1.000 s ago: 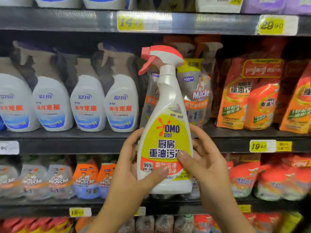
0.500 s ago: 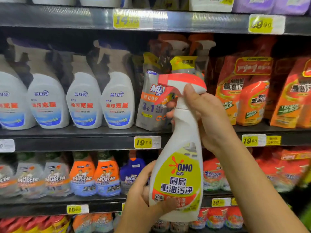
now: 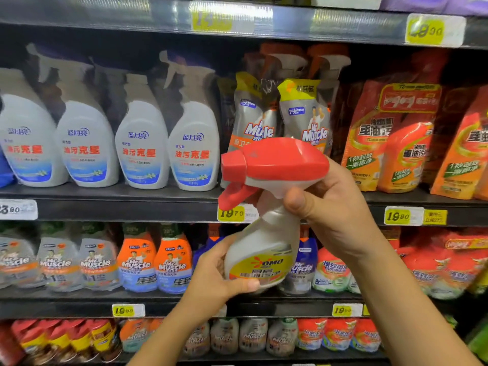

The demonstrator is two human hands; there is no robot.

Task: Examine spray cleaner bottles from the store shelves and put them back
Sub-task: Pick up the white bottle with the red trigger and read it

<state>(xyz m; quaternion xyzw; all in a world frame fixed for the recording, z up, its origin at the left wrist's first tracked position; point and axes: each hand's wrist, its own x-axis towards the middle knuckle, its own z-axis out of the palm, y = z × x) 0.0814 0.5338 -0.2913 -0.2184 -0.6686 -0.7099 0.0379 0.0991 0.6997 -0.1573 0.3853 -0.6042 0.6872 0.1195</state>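
A white OMO spray bottle (image 3: 264, 249) with a yellow label and a red trigger head (image 3: 274, 159) is held in front of the shelves, tipped so its head leans toward me. My right hand (image 3: 335, 210) grips the neck just under the red head, thumb in front. My left hand (image 3: 214, 273) holds the bottle's lower body from the left, thumb across the label. The bottle's base is hidden behind my left hand.
White spray bottles with blue-and-red labels (image 3: 142, 143) fill the middle shelf on the left, grey Mr Muscle pouches (image 3: 303, 120) stand behind the bottle, orange refill packs (image 3: 390, 143) on the right. The shelf edge (image 3: 126, 210) carries price tags. Lower shelves hold more pouches (image 3: 137, 262).
The bottle came down from upright at chest height. My right hand moved from its label up to the neck. The bottle then tilted, head toward me, and looms larger.
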